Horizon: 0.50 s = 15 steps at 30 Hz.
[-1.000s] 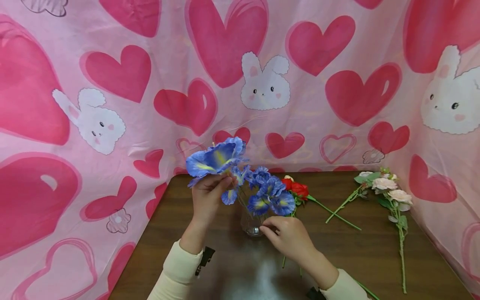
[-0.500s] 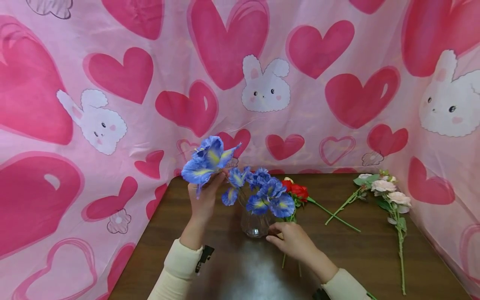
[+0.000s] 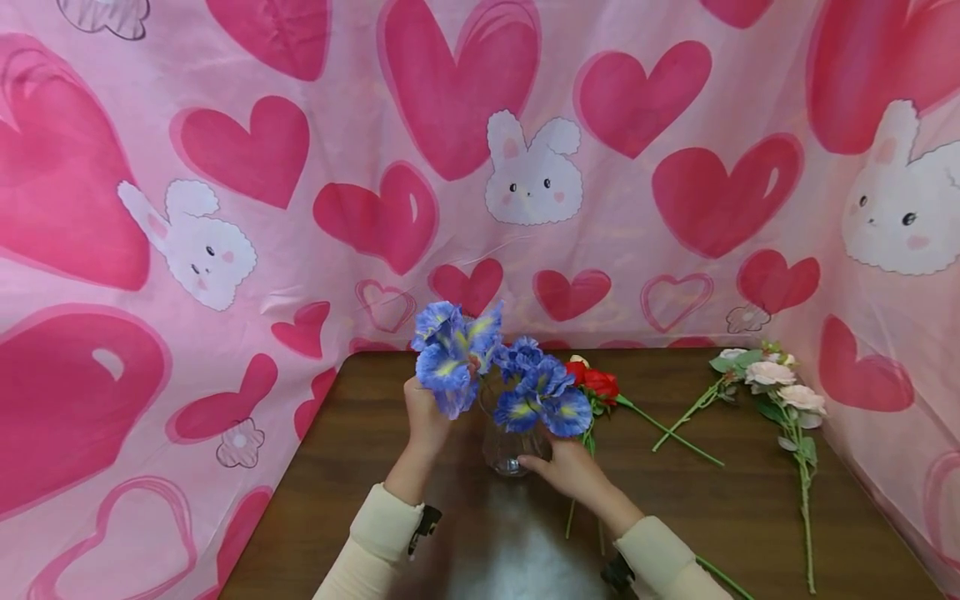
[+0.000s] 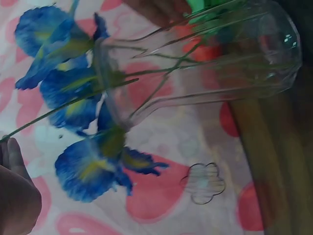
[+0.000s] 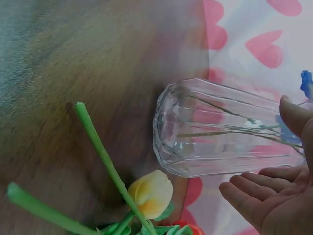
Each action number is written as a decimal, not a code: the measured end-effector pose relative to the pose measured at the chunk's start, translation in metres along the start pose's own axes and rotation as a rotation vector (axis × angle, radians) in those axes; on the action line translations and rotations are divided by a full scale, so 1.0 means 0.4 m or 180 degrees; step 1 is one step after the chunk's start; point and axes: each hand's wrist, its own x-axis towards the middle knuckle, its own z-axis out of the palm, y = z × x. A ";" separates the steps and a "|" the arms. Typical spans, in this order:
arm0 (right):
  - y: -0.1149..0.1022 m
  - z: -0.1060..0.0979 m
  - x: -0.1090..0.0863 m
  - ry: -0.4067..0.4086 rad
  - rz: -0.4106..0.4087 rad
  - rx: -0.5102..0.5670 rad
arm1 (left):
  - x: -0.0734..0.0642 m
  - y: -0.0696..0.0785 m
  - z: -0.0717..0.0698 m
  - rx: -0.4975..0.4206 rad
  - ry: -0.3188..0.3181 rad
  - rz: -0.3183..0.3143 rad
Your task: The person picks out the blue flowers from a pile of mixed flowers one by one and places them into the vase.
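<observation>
In the head view my left hand (image 3: 429, 415) pinches the stem of a blue artificial iris (image 3: 453, 354) with yellow streaks. That iris's thin stem (image 4: 63, 109) slants from my fingertips to the mouth of the clear glass vase (image 4: 195, 93) in the left wrist view, its cut end overlapping the neck. Other blue irises (image 3: 542, 392) stand in the vase, their stems crossing inside the glass. My right hand (image 5: 279, 196) is spread around the vase's side, thumb and fingers extended on either side of it. Blooms hide part of the left fingers in the head view.
Red roses (image 3: 597, 383) and a yellow tulip-like bud (image 5: 151, 194) with green stems lie just right of the vase. Pale pink roses (image 3: 771, 373) lie at the right of the brown wooden table (image 3: 697, 508). A pink heart-and-rabbit cloth (image 3: 525, 250) hangs behind.
My left hand has moved right with the iris, which has turned and dropped slightly towards the vase. My right hand, earlier loosely curled beside the vase, has spread around it.
</observation>
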 end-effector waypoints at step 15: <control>0.018 0.031 0.056 0.0651 -0.0909 0.0069 | -0.059 -0.056 -0.008 0.1911 0.0257 0.0298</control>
